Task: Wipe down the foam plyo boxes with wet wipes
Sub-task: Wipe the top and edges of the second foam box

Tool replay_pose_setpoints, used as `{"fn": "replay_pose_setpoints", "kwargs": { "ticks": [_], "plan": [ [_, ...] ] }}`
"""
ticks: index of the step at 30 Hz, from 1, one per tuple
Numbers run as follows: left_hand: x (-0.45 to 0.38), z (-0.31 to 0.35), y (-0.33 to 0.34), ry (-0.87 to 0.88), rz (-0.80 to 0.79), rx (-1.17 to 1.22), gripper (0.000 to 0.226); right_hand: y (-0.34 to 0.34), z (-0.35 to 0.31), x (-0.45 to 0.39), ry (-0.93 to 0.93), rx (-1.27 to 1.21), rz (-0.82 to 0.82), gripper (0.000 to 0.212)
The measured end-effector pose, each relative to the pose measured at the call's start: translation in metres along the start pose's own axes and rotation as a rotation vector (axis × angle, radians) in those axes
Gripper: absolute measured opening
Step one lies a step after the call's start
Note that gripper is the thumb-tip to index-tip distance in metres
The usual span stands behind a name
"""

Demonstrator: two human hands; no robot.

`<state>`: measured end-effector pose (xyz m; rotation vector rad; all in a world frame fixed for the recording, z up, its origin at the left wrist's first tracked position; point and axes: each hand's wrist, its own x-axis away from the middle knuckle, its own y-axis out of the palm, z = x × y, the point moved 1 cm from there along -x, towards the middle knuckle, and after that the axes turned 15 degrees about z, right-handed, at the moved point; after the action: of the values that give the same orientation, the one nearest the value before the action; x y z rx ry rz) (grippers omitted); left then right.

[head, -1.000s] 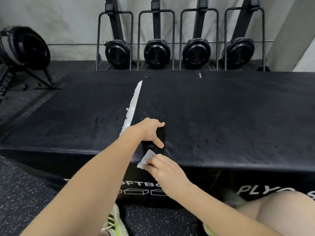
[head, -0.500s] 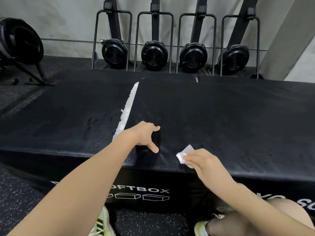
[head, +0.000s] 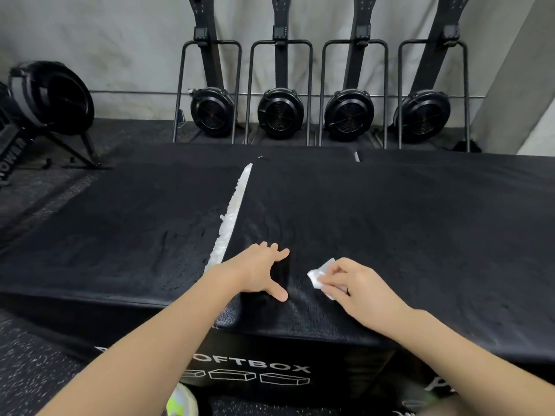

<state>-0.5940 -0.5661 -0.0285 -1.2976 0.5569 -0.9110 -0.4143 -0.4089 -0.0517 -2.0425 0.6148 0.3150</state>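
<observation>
The middle plyo box (head: 375, 235) is the landmark. On its near part lie the left hand (head: 258, 273) and, to the right of it, the right hand (head: 357, 285) with the wet wipe (head: 319, 274) under its fingers. Another plyo box (head: 114, 235) stands against its left side. Behind it four rowing machines (head: 315, 112) stand in a row along the wall (head: 120, 40); a fifth machine (head: 51, 100) sits far left.

The dark speckled floor (head: 33, 367) carries the black foam plyo boxes (head: 405, 235), set side by side. Behind the boxes four upright rowing machines (head: 280, 112) stand on it; another machine (head: 51, 100) sits left of them.
</observation>
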Motion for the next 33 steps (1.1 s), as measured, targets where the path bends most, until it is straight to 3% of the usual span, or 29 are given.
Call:
{"fn": "replay_pose_setpoints", "kwargs": {
  "ticks": [6, 16, 19, 23, 28, 33],
  "plan": [
    [-0.007, 0.005, 0.000, -0.067, 0.020, 0.023, 0.111, 0.018, 0.015, -0.026, -0.013, -0.009, -0.079, 0.022],
    [-0.011, 0.000, 0.010, -0.125, 0.015, 0.015, 0.110, 0.095, 0.069, -0.173, 0.003, 0.104, -0.030, 0.020],
    [-0.015, 0.005, 0.006, -0.140, -0.028, -0.022, 0.110, 0.106, 0.087, -0.216, 0.133, 0.173, -0.062, 0.017],
    [-0.021, 0.008, 0.004, -0.155, -0.069, -0.026, 0.114, 0.113, 0.092, -0.262, 0.025, 0.152, 0.042, 0.035],
    [-0.025, 0.005, 0.004, -0.140, -0.081, -0.010, 0.118, 0.125, 0.070, -0.268, 0.073, 0.080, -0.030, 0.030],
    [-0.030, 0.001, 0.010, -0.123, -0.085, -0.035, 0.127, 0.110, 0.054, -0.215, -0.084, -0.019, -0.154, 0.014]
  ]
}}
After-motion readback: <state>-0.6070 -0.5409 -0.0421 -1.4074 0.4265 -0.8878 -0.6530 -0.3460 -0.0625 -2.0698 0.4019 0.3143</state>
